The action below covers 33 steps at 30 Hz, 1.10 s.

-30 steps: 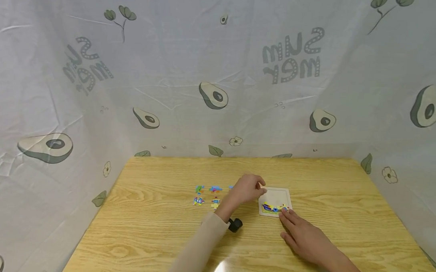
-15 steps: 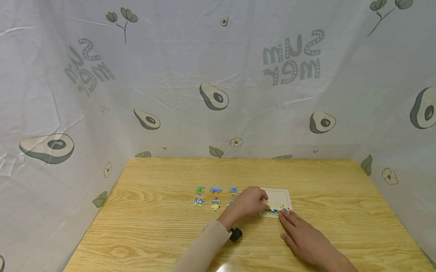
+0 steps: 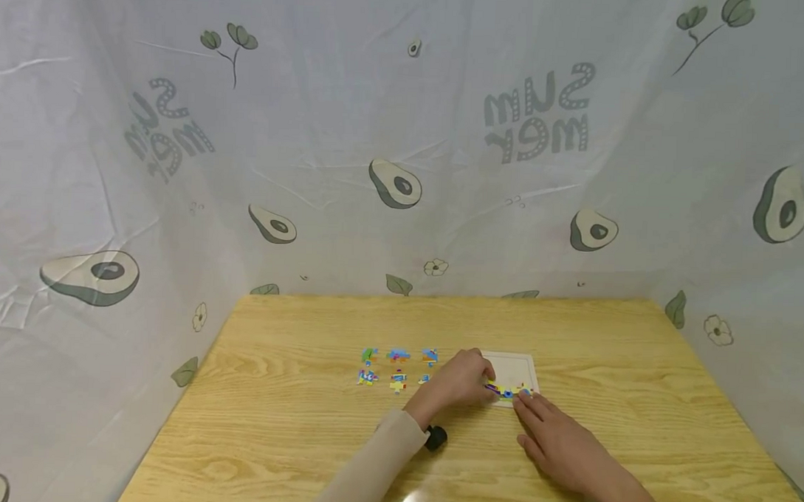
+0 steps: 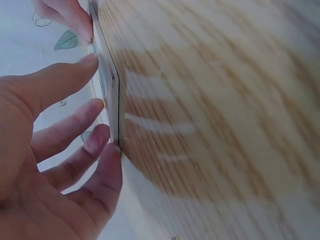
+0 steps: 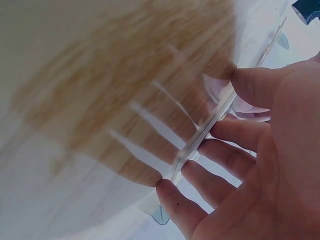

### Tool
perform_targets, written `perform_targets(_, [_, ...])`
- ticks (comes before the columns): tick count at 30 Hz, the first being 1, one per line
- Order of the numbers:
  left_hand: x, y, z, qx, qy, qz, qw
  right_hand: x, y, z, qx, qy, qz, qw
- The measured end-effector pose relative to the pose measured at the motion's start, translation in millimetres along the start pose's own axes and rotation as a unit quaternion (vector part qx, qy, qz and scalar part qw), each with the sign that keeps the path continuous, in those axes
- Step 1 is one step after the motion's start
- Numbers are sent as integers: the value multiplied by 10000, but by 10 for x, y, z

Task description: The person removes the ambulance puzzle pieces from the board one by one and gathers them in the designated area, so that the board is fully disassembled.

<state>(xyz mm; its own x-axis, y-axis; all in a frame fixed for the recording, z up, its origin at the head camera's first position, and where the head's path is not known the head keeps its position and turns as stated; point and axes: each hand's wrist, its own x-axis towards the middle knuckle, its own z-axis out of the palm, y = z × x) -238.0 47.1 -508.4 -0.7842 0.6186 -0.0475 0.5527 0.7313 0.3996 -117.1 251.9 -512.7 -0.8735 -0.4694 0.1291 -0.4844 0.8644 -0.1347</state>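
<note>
The puzzle board (image 3: 512,367) sits on the bench (image 3: 289,432), a row of pieces (image 3: 507,393) along its six o'clock side, loose pieces (image 3: 398,356) off at nine. The left hand (image 3: 462,379), loosely bent, touches it at eight, visibly gripping nothing; the right hand (image 3: 564,441) lies unclenched, fingertips at five. Best brace there, squaring the row's eight o'clock end before pressing.

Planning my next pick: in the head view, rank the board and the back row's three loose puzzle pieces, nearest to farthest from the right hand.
1. Board, touched by the right hand.
2. Right piece, left of the board.
3. Middle piece, further left.
4. Green left piece, farthest left.
</note>
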Motion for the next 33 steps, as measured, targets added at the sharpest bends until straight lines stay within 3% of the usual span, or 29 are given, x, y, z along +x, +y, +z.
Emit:
perform_targets(20, [15, 35, 12, -236, -170, -476, 9984, -5, 1, 15, 46, -55, -6, 10000])
perform_targets(33, [22, 47, 1, -462, -154, -512, 9975, 7, -17, -11, 27, -64, 16, 10000])
